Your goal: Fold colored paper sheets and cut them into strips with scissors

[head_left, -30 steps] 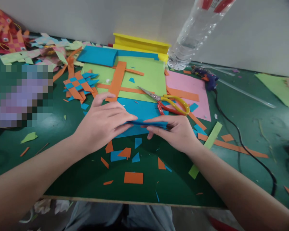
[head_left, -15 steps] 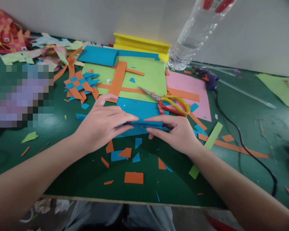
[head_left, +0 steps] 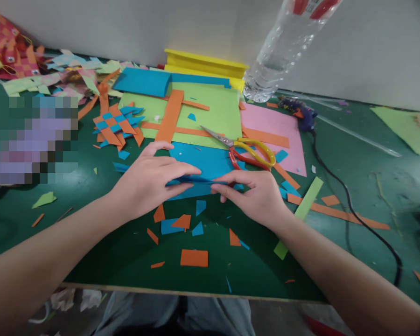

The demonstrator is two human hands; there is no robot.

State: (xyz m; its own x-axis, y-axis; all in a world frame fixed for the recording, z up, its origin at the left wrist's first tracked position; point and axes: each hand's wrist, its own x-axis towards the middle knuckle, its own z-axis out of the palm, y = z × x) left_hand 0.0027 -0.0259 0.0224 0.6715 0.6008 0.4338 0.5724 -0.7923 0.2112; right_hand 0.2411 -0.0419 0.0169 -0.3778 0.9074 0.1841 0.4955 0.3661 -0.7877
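Between both hands is a narrow folded strip of blue paper (head_left: 203,179), held level just above a blue sheet (head_left: 203,158). My left hand (head_left: 150,179) grips its left part between thumb and fingers, and the strip's end sticks out past the palm. My right hand (head_left: 254,191) pinches the right part with thumb and forefinger. Scissors (head_left: 238,144) with yellow and red handles lie beyond my right hand, their blades over a light green sheet (head_left: 210,95). Left of that sheet rests a woven piece of orange and blue paper strips (head_left: 115,122).
A water bottle (head_left: 276,56) stands at the back by the wall. A glue gun (head_left: 299,112) trails a black cord across the right side. Yellow folded paper (head_left: 206,63), a pink sheet (head_left: 273,121) and several scraps lie about. The table's near edge (head_left: 196,294) runs below.
My right fingers have closed in on the blue strip, which now looks narrower and pressed flatter. My left hand has barely moved.
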